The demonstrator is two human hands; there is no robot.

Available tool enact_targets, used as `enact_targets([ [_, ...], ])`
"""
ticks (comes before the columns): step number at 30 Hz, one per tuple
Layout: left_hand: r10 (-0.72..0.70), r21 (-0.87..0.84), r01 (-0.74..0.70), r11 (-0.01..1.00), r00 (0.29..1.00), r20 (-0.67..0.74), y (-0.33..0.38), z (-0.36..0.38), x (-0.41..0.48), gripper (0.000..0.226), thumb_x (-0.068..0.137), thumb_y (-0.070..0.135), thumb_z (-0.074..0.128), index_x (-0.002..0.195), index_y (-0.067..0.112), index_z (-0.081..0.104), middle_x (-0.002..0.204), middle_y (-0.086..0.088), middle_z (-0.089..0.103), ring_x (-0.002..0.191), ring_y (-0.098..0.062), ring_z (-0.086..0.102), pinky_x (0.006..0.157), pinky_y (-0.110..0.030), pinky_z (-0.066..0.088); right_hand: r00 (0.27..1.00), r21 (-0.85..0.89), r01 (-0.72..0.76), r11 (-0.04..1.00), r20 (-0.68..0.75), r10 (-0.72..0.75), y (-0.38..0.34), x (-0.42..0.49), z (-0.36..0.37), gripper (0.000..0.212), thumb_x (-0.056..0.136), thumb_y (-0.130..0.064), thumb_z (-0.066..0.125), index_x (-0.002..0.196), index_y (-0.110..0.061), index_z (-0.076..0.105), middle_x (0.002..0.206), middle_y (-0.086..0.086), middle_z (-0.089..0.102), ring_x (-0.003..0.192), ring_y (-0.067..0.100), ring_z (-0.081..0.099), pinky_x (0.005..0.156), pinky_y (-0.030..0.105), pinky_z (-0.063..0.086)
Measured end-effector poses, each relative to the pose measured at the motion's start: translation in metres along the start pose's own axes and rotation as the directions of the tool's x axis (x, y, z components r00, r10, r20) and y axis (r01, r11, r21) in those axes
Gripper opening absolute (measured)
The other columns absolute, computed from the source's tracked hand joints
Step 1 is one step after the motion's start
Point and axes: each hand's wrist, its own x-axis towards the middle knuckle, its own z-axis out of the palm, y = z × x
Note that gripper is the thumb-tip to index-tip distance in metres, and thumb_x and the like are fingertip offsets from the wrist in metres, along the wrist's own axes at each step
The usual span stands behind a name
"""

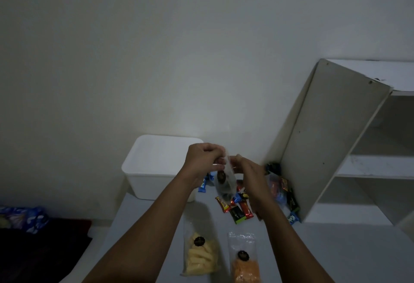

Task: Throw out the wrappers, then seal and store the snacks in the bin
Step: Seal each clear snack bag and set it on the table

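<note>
Above grey table (pixel 336 249), hands (pixel 202 161) (pixel 251 175) pinch seemingly clear bag (pixel 225 184).

A clear snack bag (pixel 225 181) with a dark round label is hanging upright, its top pinched between the left hand (pixel 201 159) and right hand (pixel 248 170). A white bin (pixel 156 166) is sitting at 10 o'clock from it. 2 more bags are lying flat at 6 o'clock: a yellow-stick bag (pixel 200 253) and an orange-snack bag (pixel 245 262). Small coloured wrappers (pixel 237 209) are lying scattered at 5 o'clock.

Probably a home: white shelf unit (pixel 331 139), bedding (pixel 24 217).
</note>
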Motion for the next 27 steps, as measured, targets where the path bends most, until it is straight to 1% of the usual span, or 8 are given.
enact_targets([
  [2,-0.030,-0.143,0.030,0.989,1.000,0.001,0.006,0.003,0.001,0.006,0.089,0.003,0.066,0.089,0.001,0.072,0.082,-0.014,0.070,0.071,-0.021,0.068,0.071,-0.036,0.061,0.993,0.023,0.031,0.999,0.109,-0.033,0.016,-0.006,-0.002,0.054,0.086,-0.063,0.056,0.129,-0.030,0.059,0.125,-0.007,0.064,0.112,0.008,0.062,0.084,0.026,0.057],
  [4,-0.068,-0.280,0.071,0.958,0.997,0.018,0.011,0.010,0.002,0.005,0.090,0.004,0.066,0.088,0.003,0.070,0.080,-0.011,0.069,0.073,-0.022,0.066,0.075,-0.038,0.061,0.990,0.022,0.082,0.996,0.116,-0.084,0.032,-0.006,0.003,0.071,0.075,-0.056,0.077,0.135,-0.028,0.054,0.128,-0.007,0.064,0.116,0.011,0.062,0.091,0.031,0.056],
  [7,-0.134,-0.435,0.140,0.890,0.990,0.044,0.010,0.020,0.004,0.004,0.089,0.006,0.067,0.086,0.004,0.068,0.076,-0.010,0.068,0.073,-0.023,0.065,0.076,-0.039,0.060,0.987,0.008,0.150,0.989,0.050,-0.150,0.044,-0.006,0.016,0.056,0.079,-0.025,0.083,0.129,-0.023,0.057,0.123,-0.002,0.067,0.112,0.014,0.064,0.089,0.031,0.057],
  [11,-0.164,-0.501,0.154,0.852,0.986,0.025,-0.001,0.022,0.009,0.007,0.090,0.010,0.067,0.084,0.005,0.066,0.077,-0.009,0.066,0.074,-0.023,0.065,0.078,-0.042,0.060,0.983,-0.003,0.070,0.998,-0.172,-0.069,0.061,-0.013,0.016,0.041,0.088,-0.014,0.073,0.121,-0.022,0.051,0.112,-0.004,0.062,0.098,0.002,0.064,0.079,0.022,0.058],
  [15,-0.118,-0.120,0.099,0.988,0.979,-0.167,-0.048,0.016,0.013,0.014,0.085,0.016,0.075,0.095,0.011,0.068,0.085,-0.006,0.067,0.074,-0.018,0.063,0.066,-0.032,0.057,0.951,0.177,-0.171,0.969,-0.229,0.210,0.093,-0.022,-0.011,0.019,0.094,-0.019,0.066,0.109,-0.025,0.056,0.113,0.009,0.064,0.103,0.025,0.067,0.085,0.048,0.059],
  [18,-0.195,0.160,0.195,0.968,0.981,-0.010,-0.100,0.021,0.001,0.033,0.079,0.015,0.081,0.106,0.015,0.063,0.097,-0.003,0.067,0.081,-0.012,0.064,0.064,-0.026,0.052,0.922,0.267,-0.320,0.909,-0.136,0.364,0.110,-0.034,-0.035,0.026,0.094,-0.018,0.065,0.119,-0.018,0.059,0.120,0.012,0.065,0.107,0.030,0.068,0.085,0.053,0.059],
  [22,-0.328,0.163,0.302,0.939,0.928,0.176,-0.152,0.039,-0.024,0.047,0.077,0.008,0.081,0.116,0.019,0.056,0.103,-0.004,0.068,0.091,-0.016,0.067,0.067,-0.029,0.057,0.887,0.259,-0.401,0.879,-0.131,0.444,0.124,-0.052,-0.060,0.028,0.093,-0.013,0.066,0.121,-0.015,0.061,0.112,0.010,0.072,0.097,0.027,0.073,0.077,0.047,0.061],
  [27,-0.346,0.280,0.310,0.909,0.934,0.089,-0.204,0.068,-0.043,0.061,0.076,0.013,0.083,0.125,0.023,0.048,0.106,-0.004,0.062,0.093,-0.017,0.064,0.068,-0.033,0.061,0.812,0.161,-0.547,0.822,-0.140,0.567,0.161,-0.076,-0.086,0.019,0.094,-0.015,0.064,0.112,-0.021,0.066,0.103,0.009,0.075,0.089,0.025,0.075,0.067,0.038,0.061],
])
